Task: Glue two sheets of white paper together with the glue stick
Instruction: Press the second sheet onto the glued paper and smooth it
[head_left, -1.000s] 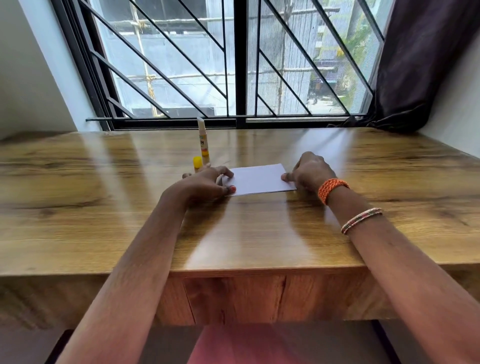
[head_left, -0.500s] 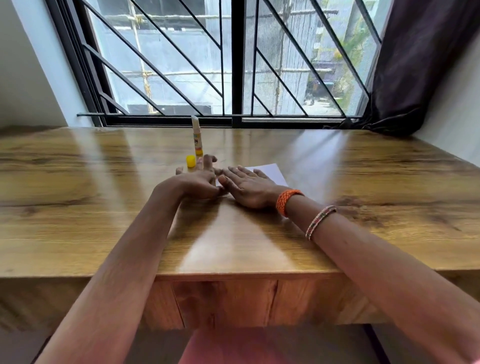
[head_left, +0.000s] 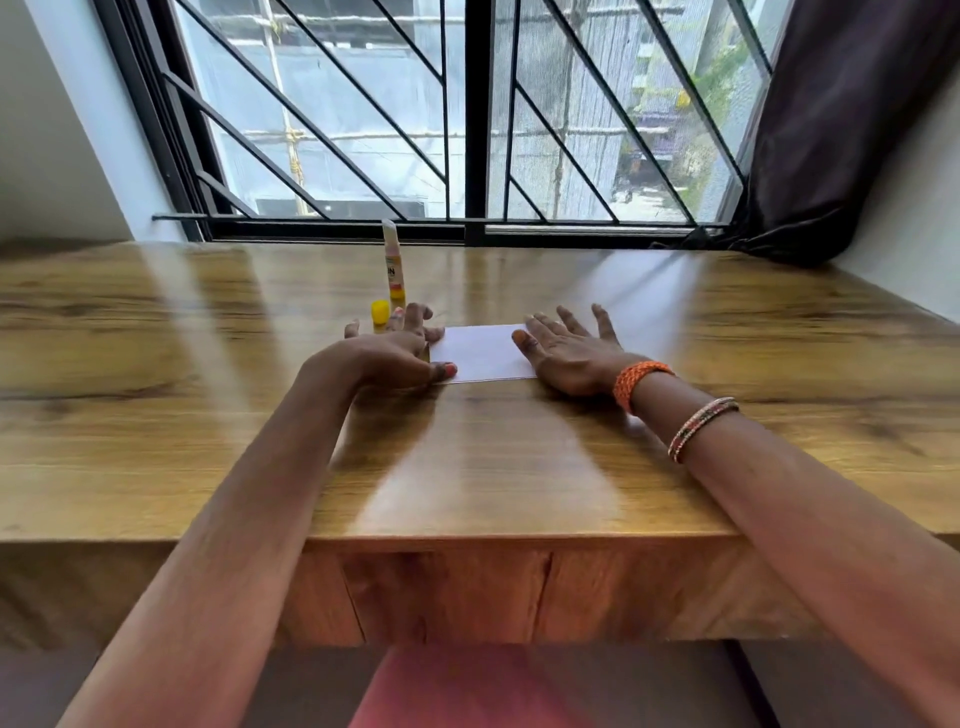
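Observation:
A small white paper (head_left: 480, 356) lies flat on the wooden table (head_left: 208, 415), in the middle. My left hand (head_left: 392, 353) rests at the paper's left edge, its thumb pressing the near left corner. My right hand (head_left: 569, 348) lies flat with straight, spread fingers on the paper's right end. Just behind my left hand stands an uncapped glue stick (head_left: 393, 262), upright. Its yellow cap (head_left: 379, 312) sits on the table to the left of it.
A barred window (head_left: 467, 114) runs along the table's far edge. A dark curtain (head_left: 841, 130) hangs at the right. The table's front edge is close to me, with a pinkish seat (head_left: 467, 686) below it.
My right hand has slid from the paper's left part, next to my left hand, to its right end, uncovering the sheet. My left hand has stayed at the left edge.

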